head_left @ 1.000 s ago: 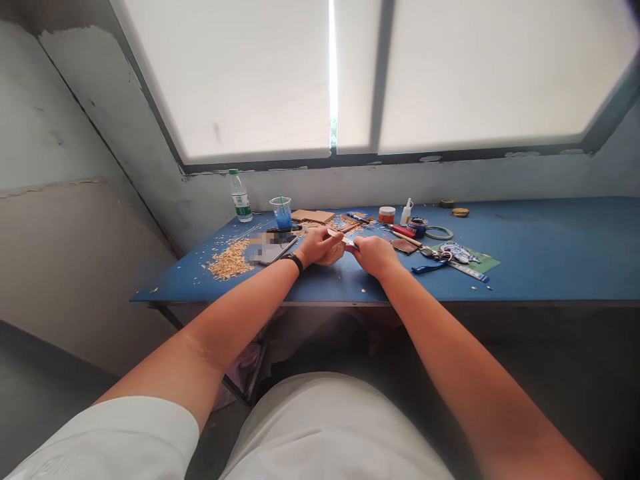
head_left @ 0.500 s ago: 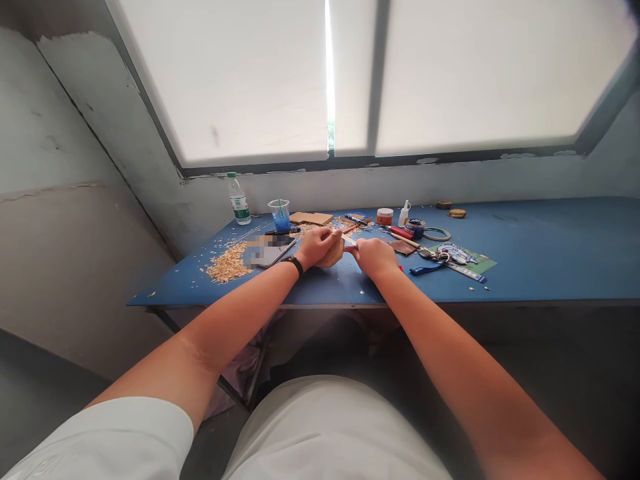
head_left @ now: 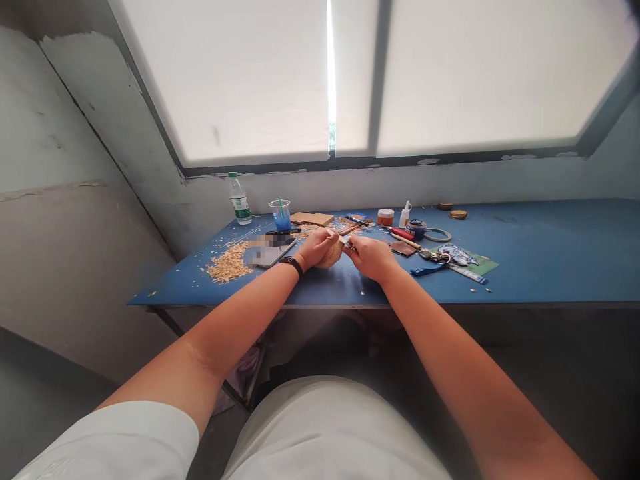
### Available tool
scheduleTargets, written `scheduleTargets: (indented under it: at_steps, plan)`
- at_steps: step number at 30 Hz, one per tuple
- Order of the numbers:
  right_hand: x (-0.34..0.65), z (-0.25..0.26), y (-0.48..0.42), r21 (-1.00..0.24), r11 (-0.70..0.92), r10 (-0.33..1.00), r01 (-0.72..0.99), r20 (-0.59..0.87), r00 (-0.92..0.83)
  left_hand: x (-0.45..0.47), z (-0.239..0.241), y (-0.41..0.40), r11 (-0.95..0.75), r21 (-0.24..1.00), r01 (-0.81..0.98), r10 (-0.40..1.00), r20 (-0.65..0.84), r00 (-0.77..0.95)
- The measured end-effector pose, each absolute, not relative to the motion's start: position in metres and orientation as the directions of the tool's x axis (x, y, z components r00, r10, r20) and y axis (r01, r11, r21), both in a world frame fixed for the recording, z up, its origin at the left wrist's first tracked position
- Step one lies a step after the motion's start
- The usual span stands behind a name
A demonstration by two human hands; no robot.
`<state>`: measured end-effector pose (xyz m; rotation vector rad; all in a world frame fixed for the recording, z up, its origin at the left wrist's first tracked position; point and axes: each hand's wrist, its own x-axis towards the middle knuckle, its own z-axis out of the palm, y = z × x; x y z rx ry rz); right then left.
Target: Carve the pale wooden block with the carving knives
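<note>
My left hand (head_left: 315,247), with a black watch at the wrist, is closed round a pale rounded piece of wood (head_left: 334,254) that rests on the blue table (head_left: 550,253). Just to its right, my right hand (head_left: 369,256) is closed on a small carving tool (head_left: 345,243) whose tip touches the wood. A heap of wood shavings (head_left: 229,262) lies to the left of my hands.
A water bottle (head_left: 239,199), a cup with blue liquid (head_left: 281,215), wooden boards (head_left: 312,218), a phone (head_left: 270,252), small jars (head_left: 385,216), a glue bottle (head_left: 405,213), tape ring (head_left: 439,235), keys on a blue strap (head_left: 433,259) and a ruler (head_left: 467,272) crowd the table under the window.
My right hand has slid slightly left toward the wood with the tool. My left hand stays in place on the wood.
</note>
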<state>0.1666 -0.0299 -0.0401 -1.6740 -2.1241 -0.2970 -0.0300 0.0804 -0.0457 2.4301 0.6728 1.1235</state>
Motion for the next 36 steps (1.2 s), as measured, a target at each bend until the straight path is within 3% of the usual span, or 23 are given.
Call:
scheduleTargets:
  at_steps: [4, 11, 16, 26, 36]
  plan:
    - [0.164, -0.039, -0.031, -0.089, 0.267, 0.877, 0.959, 0.436, -0.204, -0.030, -0.043, 0.080, -0.827, 0.519, 0.217, 0.523, 0.566, 0.638]
    - [0.174, -0.047, -0.023, -0.087, 0.362, 0.849, 0.928, 0.441, -0.290, -0.029, -0.040, 0.074, -0.870, 0.398, 0.290, 0.488, 0.620, 0.614]
    - [0.178, -0.047, -0.019, -0.106, 0.411, 0.839, 0.905, 0.432, -0.331, -0.030, -0.042, 0.075, -0.844, 0.435, 0.314, 0.530, 0.585, 0.614]
    - [0.168, -0.037, -0.021, -0.019, 0.194, 0.928, 0.981, 0.327, -0.177, -0.025, -0.041, 0.077, -0.795, 0.559, 0.235, 0.564, 0.539, 0.625]
    - [0.162, -0.034, -0.022, -0.025, 0.098, 0.949, 0.995, 0.304, -0.086, -0.024, -0.046, 0.080, -0.681, 0.659, 0.321, 0.708, 0.479, 0.520]
